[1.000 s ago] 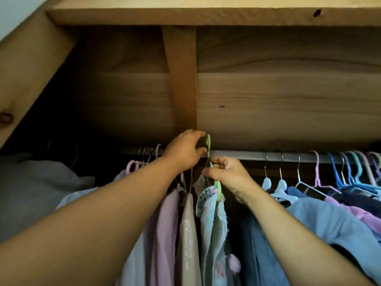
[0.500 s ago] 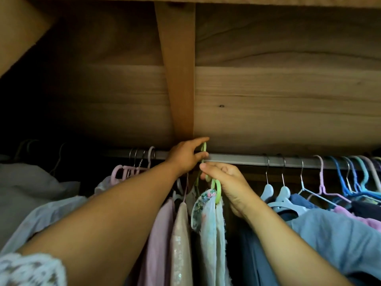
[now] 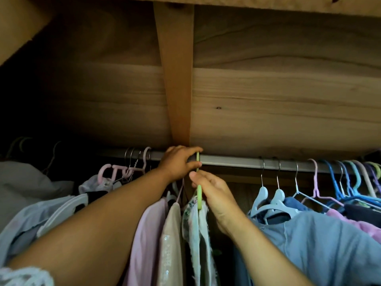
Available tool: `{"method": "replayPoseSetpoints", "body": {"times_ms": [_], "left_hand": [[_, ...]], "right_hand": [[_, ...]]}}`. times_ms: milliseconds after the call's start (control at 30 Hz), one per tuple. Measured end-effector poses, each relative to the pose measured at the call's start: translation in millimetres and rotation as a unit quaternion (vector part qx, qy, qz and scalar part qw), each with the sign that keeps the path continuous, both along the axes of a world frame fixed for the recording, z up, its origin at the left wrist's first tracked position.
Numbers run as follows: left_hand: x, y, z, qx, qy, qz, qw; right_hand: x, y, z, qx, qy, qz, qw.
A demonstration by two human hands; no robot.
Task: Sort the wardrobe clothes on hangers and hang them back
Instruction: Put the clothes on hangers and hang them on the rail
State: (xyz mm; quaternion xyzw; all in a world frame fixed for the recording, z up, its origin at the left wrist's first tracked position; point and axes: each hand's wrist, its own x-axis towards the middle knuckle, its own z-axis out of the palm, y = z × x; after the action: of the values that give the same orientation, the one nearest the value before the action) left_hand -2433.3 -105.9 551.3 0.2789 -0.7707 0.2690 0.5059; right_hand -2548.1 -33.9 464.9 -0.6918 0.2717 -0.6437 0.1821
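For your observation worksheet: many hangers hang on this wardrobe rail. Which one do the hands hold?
The green hanger carrying the floral garment: left hand at its hook, right hand pinching its neck. The others hang untouched.

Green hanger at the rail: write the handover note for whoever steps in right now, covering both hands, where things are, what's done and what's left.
Left hand: fingers curled over the rail, pinching the green hanger at its hook.
Right hand: holds the hanger's neck just below the rail.
Floral garment hangs from that hanger, between the beige top and the blue shirt.
Done: the hook looks to be over the rail; other clothes already hang on both sides.
Left: confirm it is seated, release, carry on sorting.
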Motion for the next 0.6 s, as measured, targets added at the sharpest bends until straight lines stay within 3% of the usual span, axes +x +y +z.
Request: {"method": "replayPoseSetpoints", "body": {"times_ms": [200,400,600], "left_hand": [[1,3,-3,-0.006,-0.012,0.012,1.000],[-1,6,-4,-0.011,-0.008,0.026,1.000],[-1,10,-5,-0.007,-0.030,0.066,0.997]], "right_hand": [[0,15,-7,-0.056,0.012,-0.033,0.998],[-3,16,-35,-0.018,0.103,-0.014,0.994],[-1,21,-55,-0.081,0.093,-0.076,0.989]]}}
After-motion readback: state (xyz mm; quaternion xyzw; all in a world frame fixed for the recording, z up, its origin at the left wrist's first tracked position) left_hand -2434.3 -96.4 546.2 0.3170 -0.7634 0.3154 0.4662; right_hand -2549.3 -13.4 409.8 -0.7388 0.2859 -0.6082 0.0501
